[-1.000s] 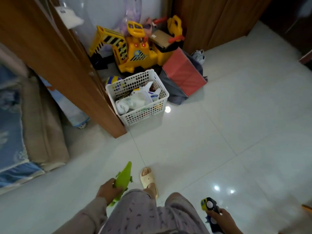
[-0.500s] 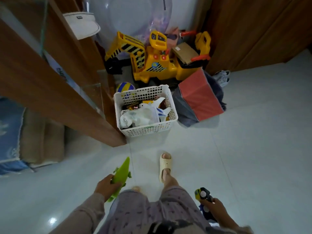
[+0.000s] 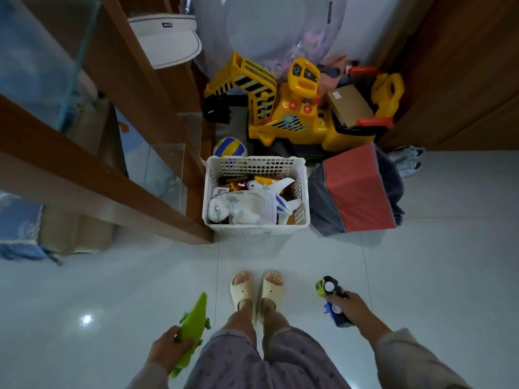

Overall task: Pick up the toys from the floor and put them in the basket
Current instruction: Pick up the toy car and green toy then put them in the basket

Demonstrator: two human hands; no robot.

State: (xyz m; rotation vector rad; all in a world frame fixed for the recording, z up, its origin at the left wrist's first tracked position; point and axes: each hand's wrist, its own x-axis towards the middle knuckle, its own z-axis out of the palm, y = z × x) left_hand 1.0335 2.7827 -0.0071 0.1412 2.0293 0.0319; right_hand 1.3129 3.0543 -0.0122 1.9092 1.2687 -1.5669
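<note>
Lower left of the frame: left hand (image 3: 165, 352), fingers wrapped round the middle of a green crocodile toy (image 3: 192, 327); smooth moulded plastic, long and tapering, snout pointing up the frame.

Lower right: right hand (image 3: 349, 308), fingers closed on a toy car (image 3: 327, 289), yellow-green and black with pale round wheels. A blue piece shows under the same hand; whether it is part of the car or a second toy cannot be told from here.

Bottom centre: two cream foam slippers (image 3: 255, 289) side by side on the glossy pale tiled floor (image 3: 421, 276).

Centre of the frame: white plastic basket (image 3: 257, 227), lattice walls, open top, standing on the floor near the feet. Already well filled: soft white plush rabbit (image 3: 236, 210), hard white toy plane (image 3: 276, 189).

Upper centre: yellow ride-on digger (image 3: 283, 108), a striped ball (image 3: 229, 147) just behind the basket, and a red-and-grey fabric box (image 3: 356, 189) beside it.

Risks, as judged: the basket is heaped, so a dropped crocodile may slide off the plush and over the rim; the car could roll away on the slick tiles if released short.
</note>
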